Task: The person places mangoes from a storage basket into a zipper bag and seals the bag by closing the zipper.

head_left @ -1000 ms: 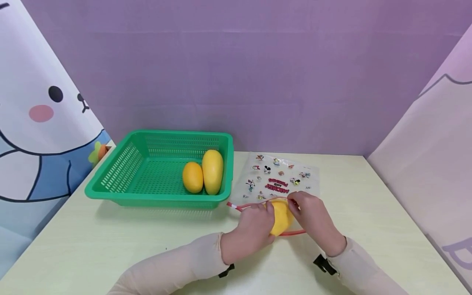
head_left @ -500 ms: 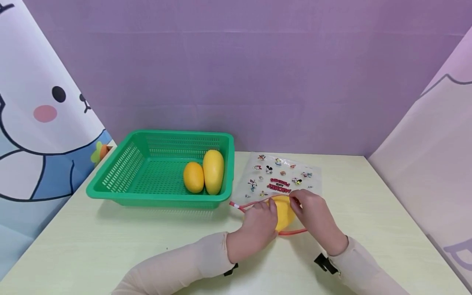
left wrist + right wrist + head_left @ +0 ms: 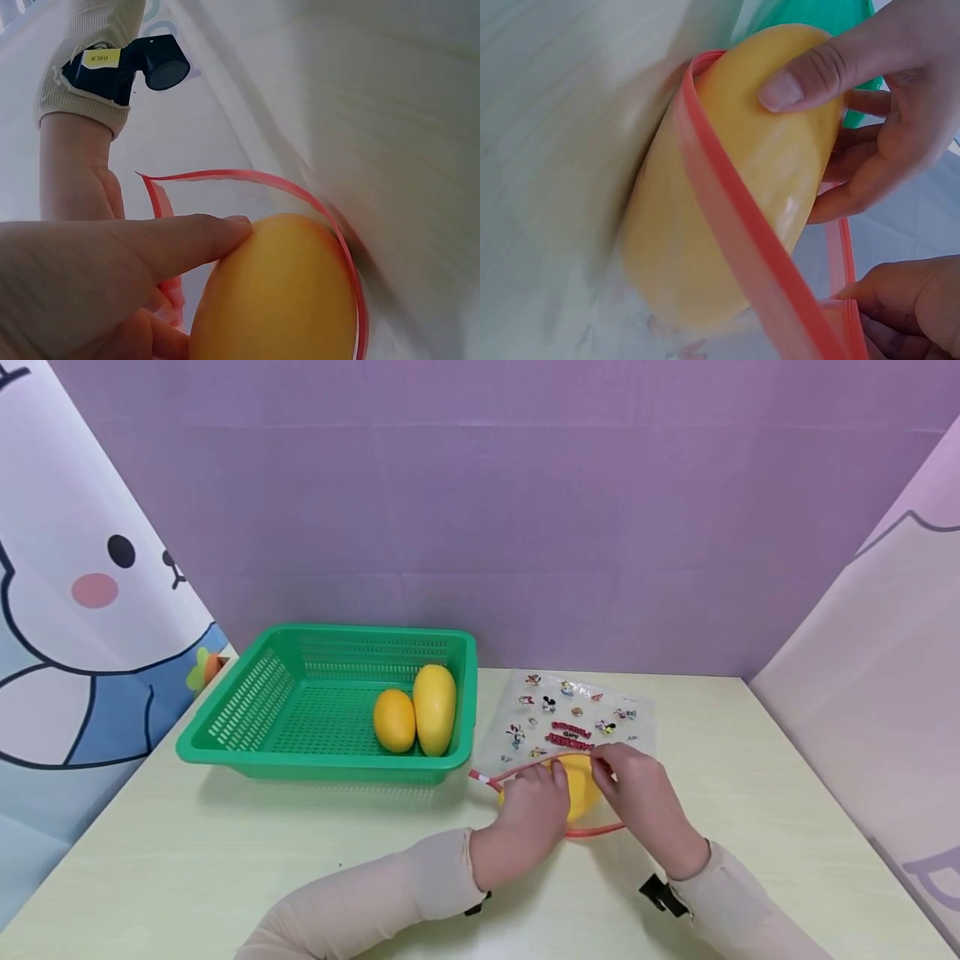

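Note:
A yellow mango (image 3: 581, 787) lies partly inside the mouth of a clear zip bag (image 3: 491, 752) printed with cartoon figures. My left hand (image 3: 528, 814) grips the mango's near end, thumb along its side, as the left wrist view shows on the mango (image 3: 281, 292). The bag's red zip edge (image 3: 739, 202) stretches around the fruit. At the right corner of the opening, my right hand (image 3: 637, 789) pinches the upper red edge between thumb and fingertips. In the right wrist view the mango's far end (image 3: 682, 289) shows through the plastic.
A green slotted basket (image 3: 322, 760) stands left of the bag. Inside it lie a larger yellow mango (image 3: 434, 710) and a smaller orange-yellow mango (image 3: 393, 721). A purple backdrop (image 3: 480, 527) rises behind the pale table (image 3: 300, 843), with printed cloth at both sides.
My left hand has moved slightly forward and right, pushing the mango farther into the bag. The right hand keeps its pinch on the red edge.

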Tool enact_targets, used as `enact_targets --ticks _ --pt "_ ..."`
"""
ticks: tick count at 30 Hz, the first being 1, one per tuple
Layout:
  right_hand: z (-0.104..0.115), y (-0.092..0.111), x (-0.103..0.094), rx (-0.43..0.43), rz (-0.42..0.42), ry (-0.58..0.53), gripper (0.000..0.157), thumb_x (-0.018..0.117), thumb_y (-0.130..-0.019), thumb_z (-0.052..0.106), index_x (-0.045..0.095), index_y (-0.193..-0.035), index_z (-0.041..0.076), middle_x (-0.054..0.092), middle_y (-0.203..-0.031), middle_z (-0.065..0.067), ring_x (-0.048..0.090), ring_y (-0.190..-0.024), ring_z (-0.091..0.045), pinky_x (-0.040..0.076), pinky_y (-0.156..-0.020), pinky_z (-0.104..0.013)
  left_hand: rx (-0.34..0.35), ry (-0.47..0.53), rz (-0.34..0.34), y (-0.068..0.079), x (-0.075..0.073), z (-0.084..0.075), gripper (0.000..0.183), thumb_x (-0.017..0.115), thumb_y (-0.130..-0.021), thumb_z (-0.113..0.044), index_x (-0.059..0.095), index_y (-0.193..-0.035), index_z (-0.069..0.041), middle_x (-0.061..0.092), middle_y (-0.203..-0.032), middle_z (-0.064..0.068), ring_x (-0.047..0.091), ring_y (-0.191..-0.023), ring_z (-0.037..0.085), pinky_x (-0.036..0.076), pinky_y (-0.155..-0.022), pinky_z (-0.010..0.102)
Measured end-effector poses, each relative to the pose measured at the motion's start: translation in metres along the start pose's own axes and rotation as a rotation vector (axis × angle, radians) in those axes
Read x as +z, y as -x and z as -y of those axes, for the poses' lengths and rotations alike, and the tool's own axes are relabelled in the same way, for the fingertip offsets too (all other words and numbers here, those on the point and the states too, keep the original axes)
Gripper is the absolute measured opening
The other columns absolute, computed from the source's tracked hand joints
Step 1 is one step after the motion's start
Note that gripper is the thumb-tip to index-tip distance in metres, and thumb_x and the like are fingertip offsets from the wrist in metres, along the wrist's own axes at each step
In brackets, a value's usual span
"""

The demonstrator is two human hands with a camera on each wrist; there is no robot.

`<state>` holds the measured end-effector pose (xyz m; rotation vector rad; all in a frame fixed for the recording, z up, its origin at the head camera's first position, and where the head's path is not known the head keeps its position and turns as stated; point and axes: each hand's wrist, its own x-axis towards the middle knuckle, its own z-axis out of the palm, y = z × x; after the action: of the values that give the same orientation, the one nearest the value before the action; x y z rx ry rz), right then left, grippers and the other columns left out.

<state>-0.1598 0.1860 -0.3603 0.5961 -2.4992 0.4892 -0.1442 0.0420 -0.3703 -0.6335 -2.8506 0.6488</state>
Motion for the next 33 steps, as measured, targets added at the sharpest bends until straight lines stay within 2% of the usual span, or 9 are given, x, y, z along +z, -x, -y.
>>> enact_targets --ticks 8,16,22,33 --pt "-0.0004 -0.0002 0.0006 -0.022 -0.023 0.002 0.008 0.072 -0.074 -0.006 0.067 -0.078 -0.001 0.063 -0.07 -0.007 0.05 -0.058 -0.012 0.05 -0.053 -0.026 -0.02 0.017 -0.02 -0.0047 0.0022 -0.0008 0.068 0.052 -0.086 -0.061 0.051 -0.134 -0.013 0.065 -0.102 0.004 0.059 -0.078 0.015 0.049 -0.054 0.026" --pt "0.0 0.0007 0.0013 -0.028 -0.028 -0.002 0.008 0.071 -0.075 -0.006 0.067 -0.078 -0.001 0.062 -0.069 -0.006 0.049 -0.057 -0.011 0.05 -0.053 -0.026 -0.025 0.021 0.005 -0.0067 0.0031 -0.0006 0.071 0.052 -0.085 -0.064 0.05 -0.134 -0.013 0.065 -0.104 0.005 0.059 -0.081 0.015 0.048 -0.054 0.025" --pt "0.0022 0.0013 -0.0002 -0.003 0.0 -0.001 0.009 0.074 -0.074 -0.005 0.068 -0.079 -0.001 0.063 -0.071 -0.007 0.051 -0.058 -0.012 0.052 -0.054 -0.026 -0.021 0.013 -0.014 -0.0063 0.0042 0.0006 0.071 0.052 -0.084 -0.065 0.051 -0.133 -0.013 0.065 -0.102 0.004 0.059 -0.08 0.014 0.047 -0.053 0.024" --pt "0.003 0.0032 -0.0025 -0.011 -0.008 0.002 0.01 0.071 -0.074 -0.006 0.065 -0.076 0.002 0.059 -0.067 -0.004 0.047 -0.057 -0.01 0.048 -0.052 -0.024 0.001 0.024 0.01 -0.0086 0.0043 0.0025 0.074 0.052 -0.083 -0.066 0.049 -0.134 -0.012 0.065 -0.104 0.004 0.058 -0.081 0.014 0.046 -0.052 0.023"
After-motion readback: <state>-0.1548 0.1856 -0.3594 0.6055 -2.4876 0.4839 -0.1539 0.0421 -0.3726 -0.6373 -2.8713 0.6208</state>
